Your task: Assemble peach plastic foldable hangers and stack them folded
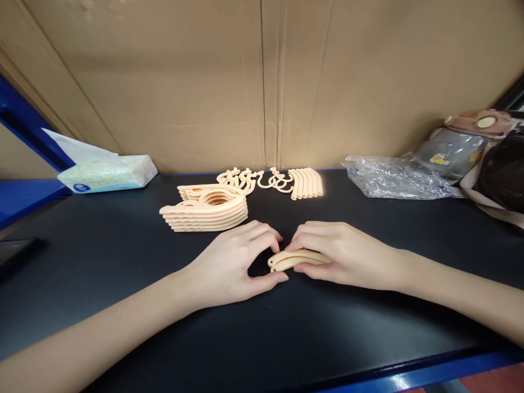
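Observation:
Two curved beige plastic hanger arms [303,255] lie side by side just above the black tabletop, small holes showing at their left ends. My right hand [346,254] grips them between thumb and fingers, hiding their right ends. Around the left ends, my left hand [229,262] has its thumb and fingers apart, and I see no firm hold. Behind my left hand is a stack of beige hanger body parts [204,210]. Farther back lie several loose beige hanger hooks [262,179] and a row of more curved arms [307,183].
A tissue pack [110,173] lies at the back left. At the back right are a crumpled clear plastic bag [393,177], a bottle with a brown lid [454,144] and a strap. Cardboard [204,82] walls the back; a dark flat object [16,254] is at the left edge.

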`<state>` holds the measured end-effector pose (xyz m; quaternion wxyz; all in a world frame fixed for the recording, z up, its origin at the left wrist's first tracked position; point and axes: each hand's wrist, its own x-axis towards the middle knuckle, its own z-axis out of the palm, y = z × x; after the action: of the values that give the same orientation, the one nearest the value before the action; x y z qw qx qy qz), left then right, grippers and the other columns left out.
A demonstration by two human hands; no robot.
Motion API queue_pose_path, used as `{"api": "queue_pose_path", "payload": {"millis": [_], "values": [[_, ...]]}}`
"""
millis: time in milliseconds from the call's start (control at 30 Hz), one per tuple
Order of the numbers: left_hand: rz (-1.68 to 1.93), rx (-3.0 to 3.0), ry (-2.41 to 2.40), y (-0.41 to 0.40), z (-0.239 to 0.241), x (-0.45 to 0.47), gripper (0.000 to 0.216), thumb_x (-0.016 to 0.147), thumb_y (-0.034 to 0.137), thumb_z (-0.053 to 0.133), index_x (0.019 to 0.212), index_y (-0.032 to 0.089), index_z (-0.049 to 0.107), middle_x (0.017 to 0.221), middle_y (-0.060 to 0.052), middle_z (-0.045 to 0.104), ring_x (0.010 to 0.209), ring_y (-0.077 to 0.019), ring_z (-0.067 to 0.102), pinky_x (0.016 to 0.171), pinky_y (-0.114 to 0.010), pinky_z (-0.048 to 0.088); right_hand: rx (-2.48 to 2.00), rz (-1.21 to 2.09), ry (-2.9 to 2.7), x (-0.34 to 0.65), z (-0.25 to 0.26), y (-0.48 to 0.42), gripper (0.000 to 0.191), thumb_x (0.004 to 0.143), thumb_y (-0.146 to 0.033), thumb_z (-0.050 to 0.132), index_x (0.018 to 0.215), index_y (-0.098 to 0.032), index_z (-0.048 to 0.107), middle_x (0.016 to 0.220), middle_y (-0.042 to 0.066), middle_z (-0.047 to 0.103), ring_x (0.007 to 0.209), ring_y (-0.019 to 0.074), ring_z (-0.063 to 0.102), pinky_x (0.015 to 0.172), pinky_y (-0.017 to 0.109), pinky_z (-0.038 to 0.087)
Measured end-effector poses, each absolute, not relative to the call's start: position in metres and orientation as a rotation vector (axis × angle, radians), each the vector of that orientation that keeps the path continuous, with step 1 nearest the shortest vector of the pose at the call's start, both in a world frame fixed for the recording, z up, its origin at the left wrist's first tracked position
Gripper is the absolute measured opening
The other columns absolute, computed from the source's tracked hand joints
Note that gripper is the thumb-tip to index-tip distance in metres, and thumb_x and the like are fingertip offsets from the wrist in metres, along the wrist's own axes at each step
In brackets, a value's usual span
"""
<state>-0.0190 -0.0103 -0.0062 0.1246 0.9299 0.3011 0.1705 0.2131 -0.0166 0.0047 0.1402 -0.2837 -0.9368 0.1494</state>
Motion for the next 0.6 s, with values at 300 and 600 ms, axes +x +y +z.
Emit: {"api": "queue_pose_path", "payload": {"millis": [300, 600], "values": [[0.397, 2.795, 0.678, -0.008, 0.000, -0.023, 0.028, 0.093, 0.042, 0.050, 0.108, 0.018, 0.053, 0.113, -0.006, 0.061, 0.097, -0.0200, 0.058, 0.081, -0.031, 0.046, -0.694, 0.370, -2.737, 0.214, 0.002, -0.021, 0.020, 0.094, -0.025, 0.052, 0.106, -0.015, 0.064, 0.095, 0.005, 0.062, 0.085, 0.0145, 0.057, 0.074, 0.025, 0.045], [0.387, 2.875, 0.935, -0.004, -0.012, -0.025, 0.040, 0.097, 0.024, 0.039, 0.137, 0.016, 0.044, 0.142, -0.007, 0.048, 0.130, -0.0200, 0.045, 0.108, -0.035, 0.040, -0.830, 0.214, -2.565, 0.219, 0.016, -0.003, 0.025, 0.093, -0.037, 0.054, 0.104, -0.018, 0.065, 0.096, 0.005, 0.067, 0.084, 0.0156, 0.061, 0.074, 0.027, 0.046]]}}
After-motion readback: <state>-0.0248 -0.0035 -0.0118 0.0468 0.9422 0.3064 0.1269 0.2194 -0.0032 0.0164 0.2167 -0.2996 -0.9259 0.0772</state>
